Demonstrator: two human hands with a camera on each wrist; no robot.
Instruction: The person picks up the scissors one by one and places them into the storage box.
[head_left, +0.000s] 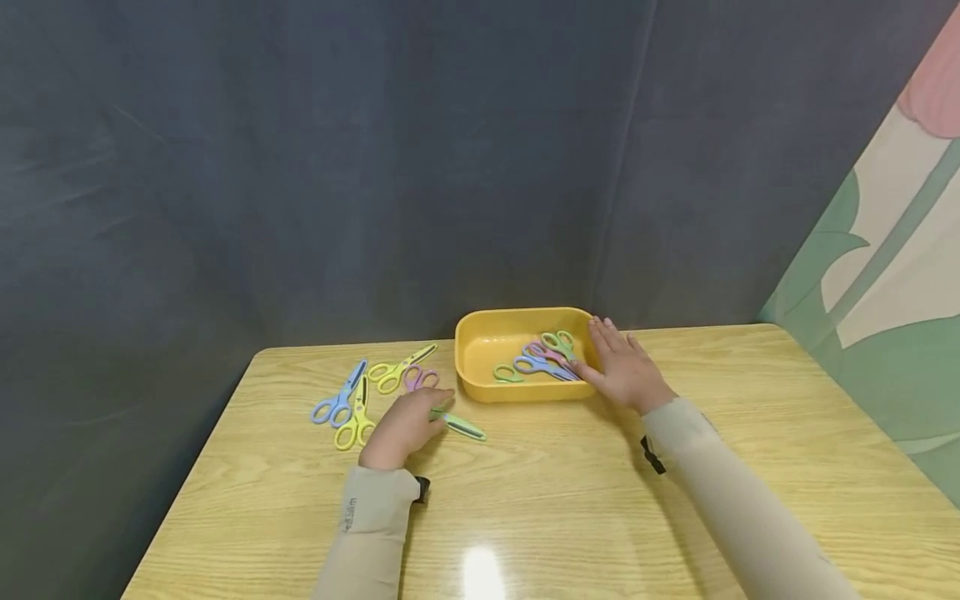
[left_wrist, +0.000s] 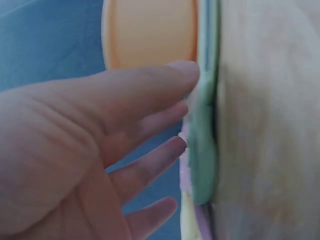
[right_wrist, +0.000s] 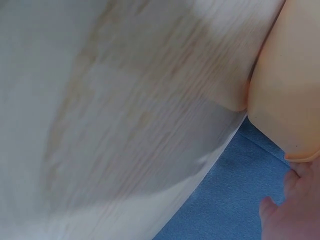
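Note:
In the head view, my left hand (head_left: 408, 423) reaches down over a pair of green scissors (head_left: 463, 427) on the table. The left wrist view shows the thumb tip against the green scissors (left_wrist: 202, 150), the other fingers spread and fairly straight beside them. My right hand (head_left: 624, 368) rests on the right end of a yellow plastic tray (head_left: 480, 392), fingers extended along its side and thumb over the front rim. Inside the tray lie several scissors, among them blue scissors (head_left: 534, 364) and green scissors (head_left: 558, 340). The right wrist view catches only part of that hand (right_wrist: 295, 210).
Left of the tray lie blue scissors (head_left: 341, 396), yellow scissors (head_left: 360, 412), more yellow scissors (head_left: 401, 368) and purple-handled scissors (head_left: 420, 377). The wooden table (head_left: 540, 500) ends at a dark curtain (head_left: 420, 167). A painted wall (head_left: 885, 275) stands at right.

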